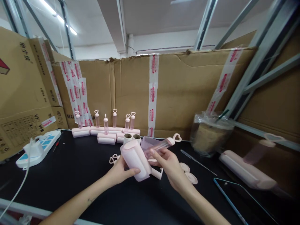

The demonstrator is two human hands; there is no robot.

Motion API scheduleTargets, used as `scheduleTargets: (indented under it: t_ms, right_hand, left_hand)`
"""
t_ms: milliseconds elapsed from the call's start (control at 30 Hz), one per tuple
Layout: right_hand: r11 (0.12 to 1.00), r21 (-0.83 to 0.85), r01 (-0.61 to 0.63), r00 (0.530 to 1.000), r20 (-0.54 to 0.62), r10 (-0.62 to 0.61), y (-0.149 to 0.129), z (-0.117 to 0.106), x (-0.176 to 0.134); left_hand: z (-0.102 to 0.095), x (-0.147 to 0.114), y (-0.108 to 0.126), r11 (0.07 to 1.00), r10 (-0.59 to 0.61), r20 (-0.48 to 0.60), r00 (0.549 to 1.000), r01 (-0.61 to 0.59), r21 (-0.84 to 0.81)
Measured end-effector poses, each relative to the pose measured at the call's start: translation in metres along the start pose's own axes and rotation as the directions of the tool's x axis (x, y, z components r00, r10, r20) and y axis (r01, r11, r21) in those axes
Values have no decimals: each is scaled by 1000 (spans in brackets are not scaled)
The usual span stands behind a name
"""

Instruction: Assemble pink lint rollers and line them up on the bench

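My left hand (pixel 120 172) is closed around the pale pink head of a lint roller (pixel 136 161), held tilted above the black table. My right hand (pixel 172 170) grips the roller's translucent pink handle (pixel 161 146), which ends in a heart-shaped loop at the upper right. Where handle and head meet is partly hidden by my fingers. Behind and below the hands lie a pink plastic frame piece (pixel 157 173) and heart-loop parts (pixel 112 160). Two round pink caps (pixel 191 178) rest beside my right wrist.
Several lint rollers (pixel 81 131) with upright handles line the back, near two paper rolls (pixel 132 138). Another roller (pixel 248 170) is at right. Also around: a power strip (pixel 45 146), a bagged drink cup (pixel 211 134), a screwdriver (pixel 198 162), a blue-edged tablet (pixel 231 201) and cardboard walls (pixel 187 93).
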State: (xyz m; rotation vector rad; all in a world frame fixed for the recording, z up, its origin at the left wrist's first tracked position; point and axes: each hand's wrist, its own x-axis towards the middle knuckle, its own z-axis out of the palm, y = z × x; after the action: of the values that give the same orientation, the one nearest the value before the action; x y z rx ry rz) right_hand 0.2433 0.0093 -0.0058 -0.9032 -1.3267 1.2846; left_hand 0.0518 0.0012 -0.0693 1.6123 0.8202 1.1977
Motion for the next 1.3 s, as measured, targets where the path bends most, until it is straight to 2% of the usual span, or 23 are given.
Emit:
scheduleTargets:
  t_ms: [67,133,333,500,567,700,800,900,967,1033,1133,1300]
  right_hand:
    - [1000,23,0,1000,9,0,6,-1,-1]
    - [999,43,-4,1000,0,4,9,-4,-1]
    - [990,132,48,991,-131,-31,9,-14,4]
    - [935,330,128,972,-231,-51,-6,-26,9]
    - [909,376,179,959,-271,-77,-15,-33,10]
    - [886,390,250,939,-320,-125,-29,-48,9]
    - [886,392,249,937,-328,-118,-33,-54,7]
    - [881,406,242,941,-320,-111,-31,-55,5]
    - [883,408,234,945,-309,-107,-30,-54,4]
    - [886,405,225,949,-298,-105,-29,-52,2]
    - [891,399,218,953,-285,-105,-28,-50,1]
    - [898,388,207,954,-282,-98,-25,-45,2]
  left_hand:
    - [2,0,3,999,-22,-36,999,20,-47]
    - [4,0,9,992,4,-47,999,-10,-126]
    - [2,-1,24,964,-3,-64,998,-14,-266]
    - [-12,1,28,897,-91,-179,980,3,-441]
    - [-18,3,31,886,-106,-229,968,-13,-464]
    - [-24,5,39,910,-88,-305,948,-48,-413]
    - [-30,8,45,937,-63,-428,902,-94,-337]
    - [-47,13,43,970,42,-529,847,-161,-180]
    - [-65,17,34,987,104,-562,820,-156,-45]
    - [-83,21,22,997,73,-554,829,-70,27]
    - [-103,24,5,997,-16,-500,866,50,54]
    - [-123,22,-1,980,-68,-385,920,134,147]
